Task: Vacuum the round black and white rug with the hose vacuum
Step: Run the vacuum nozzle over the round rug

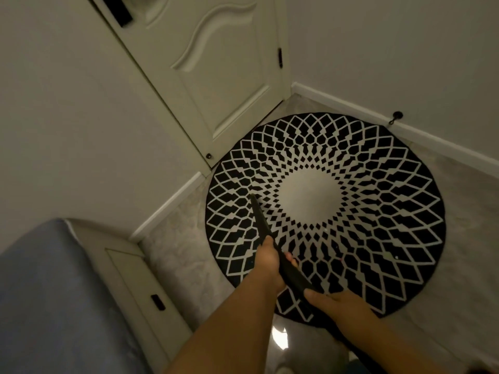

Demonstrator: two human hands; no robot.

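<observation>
A round black and white rug with a pale centre lies on the floor in the room's corner. The black vacuum hose nozzle slants across its left half, its tip resting on the pattern left of the pale centre. My left hand grips the nozzle about halfway along. My right hand holds the hose lower down, over the rug's near edge. The hose's lower end runs out of view behind my right forearm.
A closed cream door stands just behind the rug's far left edge. White skirting with a black door stopper runs along the right wall. A bed with grey-blue cover and a drawer base fills the lower left.
</observation>
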